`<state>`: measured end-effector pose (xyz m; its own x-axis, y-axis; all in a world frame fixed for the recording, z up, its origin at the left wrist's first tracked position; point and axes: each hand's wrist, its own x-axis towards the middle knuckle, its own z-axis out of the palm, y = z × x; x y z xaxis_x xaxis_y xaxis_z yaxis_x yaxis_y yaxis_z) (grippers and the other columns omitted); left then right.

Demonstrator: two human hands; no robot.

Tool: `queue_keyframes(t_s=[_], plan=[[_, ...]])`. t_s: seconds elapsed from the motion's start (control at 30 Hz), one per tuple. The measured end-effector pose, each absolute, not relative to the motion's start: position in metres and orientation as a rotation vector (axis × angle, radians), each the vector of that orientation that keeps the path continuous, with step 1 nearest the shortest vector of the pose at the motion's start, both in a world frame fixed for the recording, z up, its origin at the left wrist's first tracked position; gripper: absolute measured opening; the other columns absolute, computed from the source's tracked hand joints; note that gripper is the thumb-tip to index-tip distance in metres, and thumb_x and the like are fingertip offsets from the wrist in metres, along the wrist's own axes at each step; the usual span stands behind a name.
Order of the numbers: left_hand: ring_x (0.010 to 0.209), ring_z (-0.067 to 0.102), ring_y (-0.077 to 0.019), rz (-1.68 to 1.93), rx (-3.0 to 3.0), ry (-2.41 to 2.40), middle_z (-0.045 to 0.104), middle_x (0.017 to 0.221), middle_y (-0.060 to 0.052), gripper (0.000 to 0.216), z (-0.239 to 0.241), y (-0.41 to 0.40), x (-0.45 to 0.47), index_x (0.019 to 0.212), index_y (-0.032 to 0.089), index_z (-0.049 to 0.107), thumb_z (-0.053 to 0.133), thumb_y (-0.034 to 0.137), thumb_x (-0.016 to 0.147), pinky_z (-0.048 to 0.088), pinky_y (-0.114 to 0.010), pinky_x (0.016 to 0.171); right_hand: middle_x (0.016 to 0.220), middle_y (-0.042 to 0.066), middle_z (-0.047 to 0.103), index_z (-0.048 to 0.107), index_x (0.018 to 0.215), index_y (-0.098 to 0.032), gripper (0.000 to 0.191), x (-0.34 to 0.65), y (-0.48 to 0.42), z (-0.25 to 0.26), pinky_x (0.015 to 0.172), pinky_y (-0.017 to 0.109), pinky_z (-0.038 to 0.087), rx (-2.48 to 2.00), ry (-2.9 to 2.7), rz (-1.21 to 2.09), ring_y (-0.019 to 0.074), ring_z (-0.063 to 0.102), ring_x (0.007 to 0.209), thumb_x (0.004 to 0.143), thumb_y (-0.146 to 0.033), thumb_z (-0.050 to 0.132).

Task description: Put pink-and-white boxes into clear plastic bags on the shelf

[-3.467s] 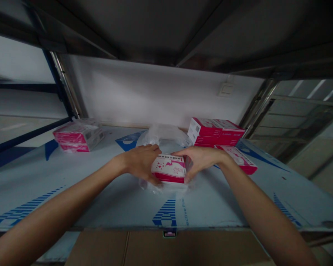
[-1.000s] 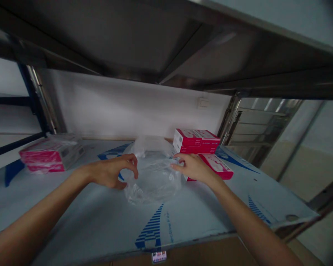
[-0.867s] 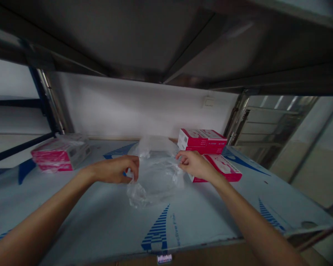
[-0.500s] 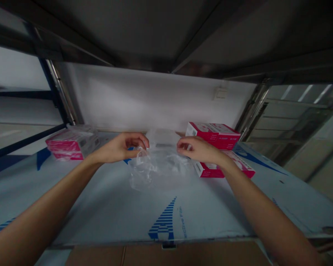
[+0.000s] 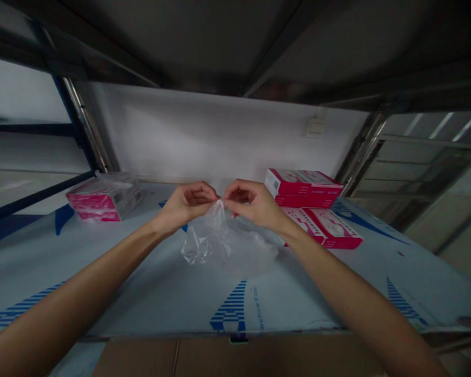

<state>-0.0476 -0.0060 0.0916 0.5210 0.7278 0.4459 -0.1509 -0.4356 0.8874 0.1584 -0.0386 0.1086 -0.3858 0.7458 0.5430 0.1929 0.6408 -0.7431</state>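
Observation:
A clear plastic bag lies crumpled on the shelf in front of me, its upper edge gathered to a point between my hands. My left hand pinches that edge from the left, thumb and fingertips together. From the right, my right hand pinches the same spot, and the fingertips of both hands almost meet. Whether anything is inside the bag, I cannot tell. Just behind my right wrist are pink-and-white boxes, stacked in two layers.
Pink boxes wrapped in clear plastic stand at the left of the film-covered shelf. Low overhead hangs a dark upper shelf. A white wall with a switch closes the back. Below the front edge is brown cardboard.
My hands have come together from either side, drawing the bag's edge into one bunch. The view has shifted slightly; the boxes stay where they were.

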Motion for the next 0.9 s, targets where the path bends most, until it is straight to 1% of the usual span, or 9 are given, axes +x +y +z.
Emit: queue_keyframes(t_s=[0.13, 0.23, 0.3, 0.37, 0.47, 0.6, 0.7, 0.8, 0.9], plan=[[0.093, 0.069, -0.0187, 1.208, 1.832, 0.446, 0.074, 0.098, -0.007, 0.022, 0.091, -0.009, -0.047, 0.088, 0.018, 0.069, 0.074, 0.039, 0.085, 0.054, -0.033, 0.086, 0.081, -0.002, 0.065, 0.060, 0.083, -0.021, 0.015, 0.170, -0.033, 0.107, 0.058, 0.024, 0.050, -0.745, -1.770, 0.589, 0.0086, 0.059, 0.065, 0.083, -0.031, 0.071], [0.121, 0.059, -0.0264, 1.251, 2.170, 0.468, 0.065, 0.128, -0.011, 0.038, 0.089, -0.010, -0.049, 0.110, 0.021, 0.069, 0.081, 0.039, 0.078, 0.049, -0.041, 0.103, 0.090, 0.000, 0.070, 0.056, 0.084, -0.022, 0.017, 0.180, -0.028, 0.107, 0.058, 0.025, 0.052, -0.722, -1.562, 0.518, 0.0081, 0.061, 0.063, 0.086, -0.034, 0.069], [0.118, 0.060, -0.0262, 1.141, 2.302, 0.520, 0.058, 0.137, -0.011, 0.063, 0.085, -0.008, -0.049, 0.129, 0.025, 0.060, 0.086, 0.037, 0.073, 0.053, -0.041, 0.097, 0.084, -0.002, 0.071, 0.051, 0.081, -0.024, 0.022, 0.191, -0.023, 0.108, 0.061, 0.026, 0.055, -0.702, -1.369, 0.477, 0.0091, 0.064, 0.062, 0.085, -0.034, 0.070], [0.106, 0.064, -0.0218, 1.061, 2.254, 0.556, 0.056, 0.137, -0.012, 0.068, 0.078, -0.004, -0.048, 0.137, 0.027, 0.051, 0.082, 0.037, 0.077, 0.058, -0.036, 0.086, 0.079, -0.004, 0.070, 0.049, 0.082, -0.025, 0.025, 0.204, -0.018, 0.110, 0.067, 0.028, 0.059, -0.672, -1.209, 0.424, 0.0107, 0.067, 0.068, 0.082, -0.033, 0.073], [0.100, 0.065, -0.0185, 1.053, 2.135, 0.528, 0.059, 0.130, -0.012, 0.044, 0.071, 0.001, -0.045, 0.123, 0.022, 0.054, 0.073, 0.036, 0.086, 0.058, -0.032, 0.080, 0.076, -0.007, 0.069, 0.051, 0.086, -0.027, 0.028, 0.224, -0.014, 0.112, 0.073, 0.031, 0.061, -0.639, -1.112, 0.385, 0.0118, 0.069, 0.072, 0.076, -0.030, 0.077], [0.112, 0.063, -0.0212, 1.025, 2.199, 0.491, 0.062, 0.127, -0.011, 0.021, 0.074, -0.004, -0.043, 0.104, 0.019, 0.061, 0.062, 0.038, 0.094, 0.057, -0.033, 0.086, 0.077, -0.007, 0.067, 0.056, 0.088, -0.026, 0.025, 0.234, -0.014, 0.115, 0.072, 0.029, 0.060, -0.643, -1.085, 0.282, 0.0106, 0.069, 0.070, 0.074, -0.024, 0.077], [0.117, 0.060, -0.0234, 0.986, 2.433, 0.555, 0.063, 0.127, -0.009, 0.025, 0.077, -0.010, -0.042, 0.107, 0.022, 0.065, 0.064, 0.043, 0.093, 0.056, -0.035, 0.089, 0.077, -0.007, 0.066, 0.058, 0.086, -0.024, 0.021, 0.232, -0.017, 0.117, 0.070, 0.028, 0.059, -0.618, -1.098, 0.229, 0.0102, 0.069, 0.069, 0.076, -0.022, 0.076], [0.098, 0.065, -0.0217, 1.127, 2.528, 0.751, 0.066, 0.116, -0.008, 0.046, 0.071, -0.010, -0.038, 0.114, 0.021, 0.061, 0.078, 0.047, 0.080, 0.057, -0.036, 0.081, 0.077, -0.006, 0.067, 0.059, 0.085, -0.024, 0.020, 0.227, -0.022, 0.119, 0.067, 0.027, 0.059, -0.576, -1.123, 0.254, 0.0102, 0.069, 0.068, 0.077, -0.022, 0.076], [0.093, 0.066, -0.0214, 1.214, 2.590, 0.855, 0.069, 0.110, -0.008, 0.029, 0.063, -0.005, -0.035, 0.097, 0.019, 0.065, 0.077, 0.041, 0.082, 0.056, -0.040, 0.087, 0.075, -0.007, 0.067, 0.059, 0.085, -0.024, 0.020, 0.225, -0.026, 0.122, 0.065, 0.025, 0.057, -0.538, -1.136, 0.238, 0.0095, 0.068, 0.066, 0.076, -0.021, 0.077]])
